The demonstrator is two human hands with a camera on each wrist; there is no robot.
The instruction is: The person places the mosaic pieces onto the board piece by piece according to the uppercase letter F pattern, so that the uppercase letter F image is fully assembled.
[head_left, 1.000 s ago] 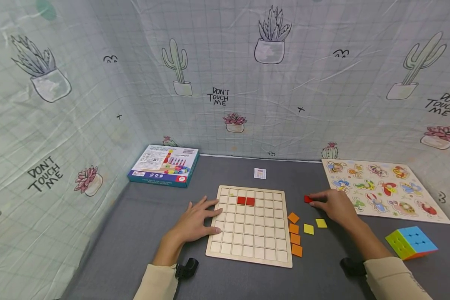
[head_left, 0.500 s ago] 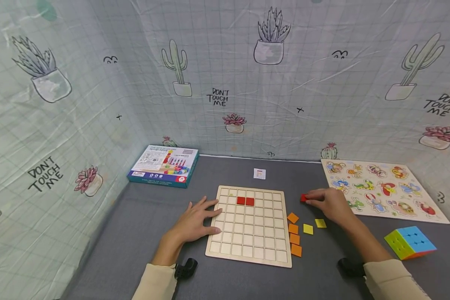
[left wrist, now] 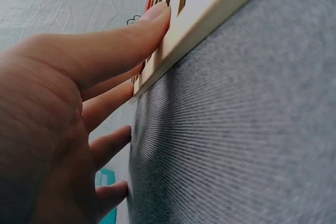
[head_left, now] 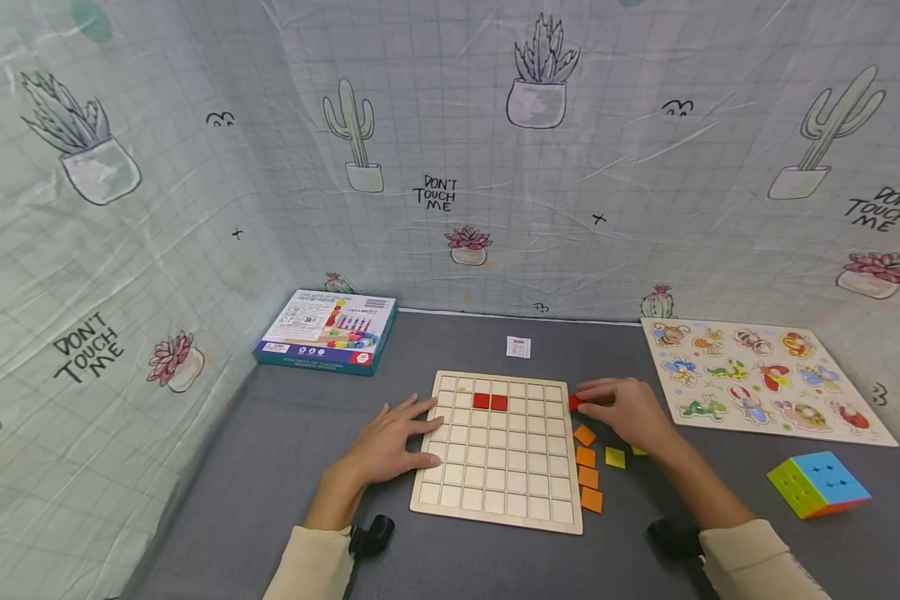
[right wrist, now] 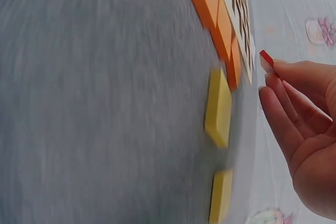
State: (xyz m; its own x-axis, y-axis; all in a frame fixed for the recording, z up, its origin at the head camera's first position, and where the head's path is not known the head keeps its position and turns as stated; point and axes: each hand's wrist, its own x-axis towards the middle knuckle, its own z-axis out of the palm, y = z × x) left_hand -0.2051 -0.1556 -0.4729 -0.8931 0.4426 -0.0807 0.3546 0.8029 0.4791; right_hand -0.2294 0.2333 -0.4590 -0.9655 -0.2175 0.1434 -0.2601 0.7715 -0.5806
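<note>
A square wooden grid board (head_left: 498, 479) lies on the dark cloth, with two red tiles (head_left: 490, 402) side by side in its upper rows. My left hand (head_left: 388, 442) rests at the board's left edge, fingers spread; in the left wrist view its thumb (left wrist: 152, 19) lies on the board's rim. Between thumb and fingertips my right hand (head_left: 630, 412) pinches another red tile (right wrist: 266, 60), just off the board's upper right edge. Below that hand, several orange tiles (head_left: 588, 477) line the board's right side, beside two yellow tiles (head_left: 615, 457), one partly hidden by the hand.
At the back left is a flat game box (head_left: 326, 329). A small printed card (head_left: 518, 347) lies behind the board. An insect picture board (head_left: 765, 375) stands at the right, with a coloured puzzle cube (head_left: 819, 485) in front of it. A patterned curtain hangs behind.
My right hand has moved left with the red tile, from beside the insect board to the grid board's right edge. The left hand has stayed in place.
</note>
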